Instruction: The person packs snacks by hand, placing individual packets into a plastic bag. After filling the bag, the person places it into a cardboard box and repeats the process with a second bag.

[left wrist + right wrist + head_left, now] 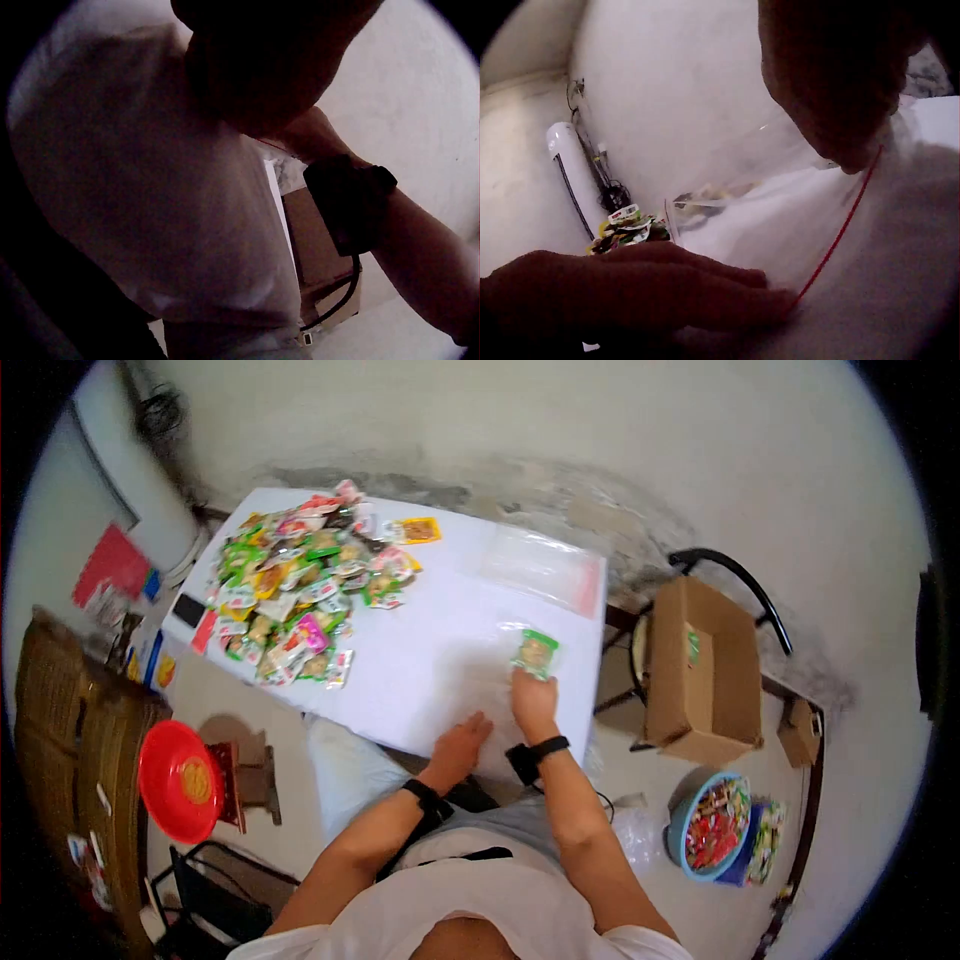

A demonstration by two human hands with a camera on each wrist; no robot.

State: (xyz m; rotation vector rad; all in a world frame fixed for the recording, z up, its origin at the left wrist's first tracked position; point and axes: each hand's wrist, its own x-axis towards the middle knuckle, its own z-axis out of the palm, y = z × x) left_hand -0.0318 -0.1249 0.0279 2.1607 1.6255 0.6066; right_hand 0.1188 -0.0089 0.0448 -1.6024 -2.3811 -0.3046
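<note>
Near the right end of the table, a green-edged snack packet (537, 649) lies just past the fingers of my right hand (535, 702). These fingers curl at its near edge, and clear plastic shows around it. In the right wrist view, a clear plastic bag with a red seal line (840, 234) stretches between both hands. My left hand (462, 746) rests at the table's near edge, its straight fingers (705, 289) touching the lower end of that line. The left wrist view is dark and mostly filled by the shirt (150, 172).
A heap of snack packets (300, 585) covers the left part of the white table (430, 660). Flat clear bags (540, 568) lie at its back right. An open cardboard box (705, 670) stands to the right, near a blue basin (677, 830) of packets. A red basin (165, 790) is at left.
</note>
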